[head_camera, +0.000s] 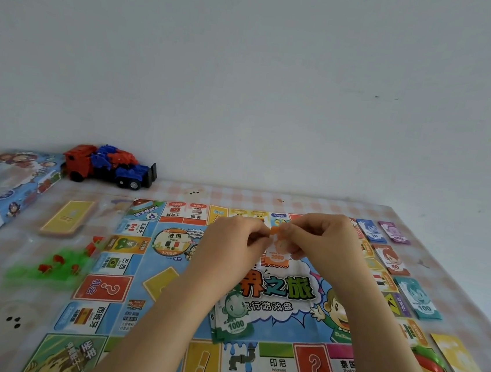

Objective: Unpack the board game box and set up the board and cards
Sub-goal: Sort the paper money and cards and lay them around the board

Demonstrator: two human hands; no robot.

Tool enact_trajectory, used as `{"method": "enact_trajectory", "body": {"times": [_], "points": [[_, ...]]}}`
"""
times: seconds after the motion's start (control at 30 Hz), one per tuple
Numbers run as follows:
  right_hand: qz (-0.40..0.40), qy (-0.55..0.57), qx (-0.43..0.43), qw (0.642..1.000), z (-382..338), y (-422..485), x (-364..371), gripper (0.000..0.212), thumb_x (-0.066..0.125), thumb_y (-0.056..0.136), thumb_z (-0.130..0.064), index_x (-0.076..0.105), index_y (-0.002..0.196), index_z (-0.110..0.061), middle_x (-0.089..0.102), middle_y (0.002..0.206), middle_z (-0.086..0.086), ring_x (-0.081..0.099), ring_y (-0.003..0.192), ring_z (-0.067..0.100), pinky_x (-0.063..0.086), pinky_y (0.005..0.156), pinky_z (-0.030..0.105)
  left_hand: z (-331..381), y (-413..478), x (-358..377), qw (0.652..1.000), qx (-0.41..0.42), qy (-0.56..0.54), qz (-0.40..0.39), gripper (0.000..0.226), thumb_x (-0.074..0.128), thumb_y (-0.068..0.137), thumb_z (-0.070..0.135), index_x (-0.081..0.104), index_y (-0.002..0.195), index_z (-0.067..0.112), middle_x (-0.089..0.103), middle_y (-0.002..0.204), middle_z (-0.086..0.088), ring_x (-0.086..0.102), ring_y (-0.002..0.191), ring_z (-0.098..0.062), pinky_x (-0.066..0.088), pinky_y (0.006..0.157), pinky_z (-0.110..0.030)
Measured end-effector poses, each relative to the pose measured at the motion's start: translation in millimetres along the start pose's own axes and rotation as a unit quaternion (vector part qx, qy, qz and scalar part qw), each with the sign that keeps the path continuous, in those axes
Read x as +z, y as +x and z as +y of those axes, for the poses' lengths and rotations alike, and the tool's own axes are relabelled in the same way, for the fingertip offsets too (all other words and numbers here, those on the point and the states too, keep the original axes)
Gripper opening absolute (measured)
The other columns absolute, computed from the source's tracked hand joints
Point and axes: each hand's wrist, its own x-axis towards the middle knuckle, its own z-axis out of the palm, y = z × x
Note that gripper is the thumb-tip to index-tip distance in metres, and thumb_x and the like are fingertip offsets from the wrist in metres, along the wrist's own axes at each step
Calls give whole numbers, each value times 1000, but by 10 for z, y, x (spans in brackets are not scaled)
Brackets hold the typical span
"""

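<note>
1. Pinching the orange notes (277, 251), left hand (233, 245) and right hand (324, 242) meet over the board (144, 269), fingertips pressed on the stack's top edge.
2. Green notes (231, 322) lie on the board at 6 o'clock from the hands.
3. Box (1, 190) at 9 o'clock lies on its side, end flap open; contents can't be made out.
4. Yellow cards (68, 217) beside it; note piles (418, 298) at 3 o'clock.

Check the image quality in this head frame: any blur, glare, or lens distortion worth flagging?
Head view: soft, even lighting, no hard shadows or glare. Wide-angle bending shows at the table edge and board. The green plastic pieces at left are smeared and blurry, as is the game box. Both hands, left hand and right hand, look fairly sharp, holding orange banknotes.
</note>
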Motion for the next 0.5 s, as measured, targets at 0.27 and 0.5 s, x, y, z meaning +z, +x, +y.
{"method": "enact_trajectory", "body": {"times": [0.27, 0.5], "points": [[3, -6, 0, 1000, -13, -2, 5, 15, 68, 86, -21, 75, 75, -15, 71, 59, -2, 67, 52, 13, 57, 58, 24, -10, 4, -15, 1000, -4, -4, 9, 14, 63, 89, 25, 74, 97, 21, 71, 80, 7, 63, 71, -2, 50, 71, -19], [2, -16, 0, 1000, -18, -14, 26, 21, 67, 86, -27, 75, 72, -14, 70, 57, -3, 65, 49, 11, 57, 57, 23, 2, 4, -18, 1000, -3, -2, 4, 15, 64, 88, 26, 74, 98, 20, 71, 80, 6, 63, 71, -4, 52, 72, -23]]}}
